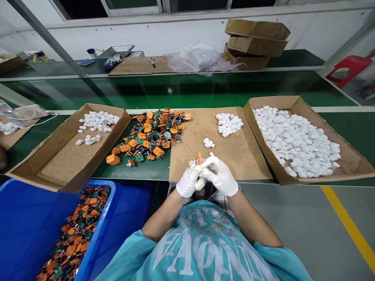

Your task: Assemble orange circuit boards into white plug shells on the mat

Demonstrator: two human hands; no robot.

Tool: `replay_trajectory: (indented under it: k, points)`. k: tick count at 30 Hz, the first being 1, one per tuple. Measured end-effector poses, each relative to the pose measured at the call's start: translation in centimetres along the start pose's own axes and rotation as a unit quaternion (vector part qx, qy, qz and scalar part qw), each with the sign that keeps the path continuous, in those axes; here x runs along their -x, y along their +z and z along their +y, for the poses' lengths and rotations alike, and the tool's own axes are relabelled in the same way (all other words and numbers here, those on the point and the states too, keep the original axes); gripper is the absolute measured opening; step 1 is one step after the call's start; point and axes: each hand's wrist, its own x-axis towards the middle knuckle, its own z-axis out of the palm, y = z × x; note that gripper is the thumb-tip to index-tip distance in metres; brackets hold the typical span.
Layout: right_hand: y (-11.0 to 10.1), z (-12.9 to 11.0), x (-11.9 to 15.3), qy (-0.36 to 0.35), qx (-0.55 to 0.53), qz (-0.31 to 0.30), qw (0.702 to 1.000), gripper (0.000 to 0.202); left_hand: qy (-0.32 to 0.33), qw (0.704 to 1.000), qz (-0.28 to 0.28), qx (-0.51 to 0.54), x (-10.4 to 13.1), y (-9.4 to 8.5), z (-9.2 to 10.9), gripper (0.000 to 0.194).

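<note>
My left hand [190,179], in a white glove, pinches a small orange piece [199,158] with thin wires, held upright near the front edge of the cardboard sheet [187,148]. Close against it, my right hand [220,175], also gloved, has its thumb and fingers brought together at the piece; what lies between them is too small to make out. Just beyond my hands is a small cluster of white parts [208,143]. Farther back sits a larger white pile [229,125]. To the left lies a heap of orange plugs with green circuit boards [149,134].
An open carton [345,166] full of white discs stands at the right. Another carton [58,164] with some white parts is at the left, above a blue bin [101,218] of orange and green pieces. A person's hand [2,156] shows at the left edge.
</note>
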Motion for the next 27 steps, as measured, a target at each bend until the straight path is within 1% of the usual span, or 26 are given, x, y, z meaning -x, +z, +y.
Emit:
replay_trajectory:
  k: [2,4,5,6,8,11,12,13,15,17,19,22,23,25,27]
  points:
    - [0.0,0.0,0.0,0.03,-0.013,-0.004,0.999,0.041,-0.027,1.0,-0.01,0.012,0.0,0.0,-0.4,0.073]
    - [-0.1,0.1,-0.1,0.028,0.014,0.019,0.999,0.039,-0.034,0.999,-0.007,0.017,0.1,0.1,-0.5,0.074]
    - [-0.2,0.1,-0.1,0.015,0.043,0.031,0.998,0.038,-0.032,0.999,0.0,0.017,0.1,0.1,-0.4,0.074]
    - [-0.3,0.1,-0.2,-0.007,0.08,0.035,0.996,0.038,-0.027,1.0,0.008,0.011,0.2,0.1,-0.3,0.074]
    - [-0.6,0.0,-0.3,-0.079,0.173,0.03,0.981,0.036,-0.01,0.999,0.037,-0.015,0.2,0.1,0.0,0.075]
    - [-1.0,0.4,-0.6,-0.197,0.297,0.006,0.934,0.031,0.016,0.992,0.113,-0.049,0.1,0.1,0.2,0.073]
    - [-1.0,0.6,-0.7,-0.225,0.322,0.003,0.92,0.032,0.016,0.991,0.127,-0.048,0.1,0.1,0.2,0.071]
    - [-1.0,0.9,-0.7,-0.244,0.338,0.006,0.909,0.032,0.01,0.991,0.129,-0.04,0.1,0.1,0.2,0.071]
    - [-0.9,1.5,-0.6,-0.264,0.354,0.023,0.897,0.029,-0.014,0.995,0.099,-0.021,0.0,0.1,0.1,0.074]
    - [-0.8,1.7,-0.4,-0.27,0.355,0.04,0.894,0.027,-0.027,0.998,0.056,-0.015,0.1,-0.1,0.2,0.08]
    - [-0.7,1.6,-0.4,-0.262,0.339,0.039,0.903,0.027,-0.026,0.999,0.022,-0.021,0.1,-0.4,0.5,0.081]
    - [-0.7,0.9,-0.5,-0.22,0.298,-0.001,0.929,0.03,-0.031,0.999,-0.015,-0.003,0.1,-0.8,0.9,0.075]
    - [-0.8,0.6,-0.6,-0.208,0.289,-0.01,0.934,0.03,-0.035,0.999,-0.026,0.012,0.1,-0.9,0.9,0.076]
    - [-0.8,0.4,-0.8,-0.208,0.29,-0.011,0.934,0.026,-0.033,0.998,-0.04,0.038,0.1,-1.0,0.7,0.078]
    - [-0.9,0.4,-0.9,-0.224,0.298,-0.004,0.928,0.022,-0.022,0.998,-0.038,0.04,0.1,-1.1,0.5,0.075]
